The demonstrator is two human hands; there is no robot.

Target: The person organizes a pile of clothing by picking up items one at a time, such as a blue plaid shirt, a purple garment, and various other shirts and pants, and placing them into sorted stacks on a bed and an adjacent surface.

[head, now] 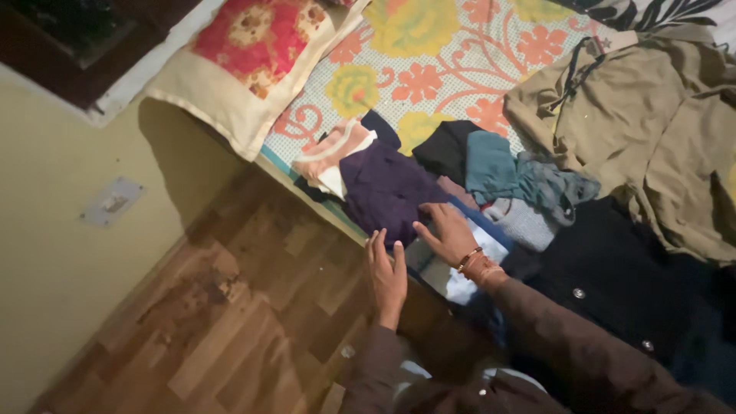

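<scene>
A pile of folded clothes lies at the bed's near edge, with a dark purple garment (387, 188) on top beside a pink and white folded piece (335, 153). My right hand (447, 232) rests flat on the pile, fingers spread, touching the purple garment and a light blue folded cloth (475, 264) under it. Bangles circle that wrist. My left hand (387, 276) hovers open at the bed's edge, fingers straight, just below the purple garment. Both arms wear brown sleeves.
A floral bedsheet (429, 69) covers the bed. A red-flowered pillow (249, 57) sits at its head. A teal cloth (491, 165), a grey knit (529, 222), an olive jacket (644, 130) and a dark buttoned garment (613, 276) lie to the right. Wooden floor (230, 307) and yellow wall (54, 261) are left.
</scene>
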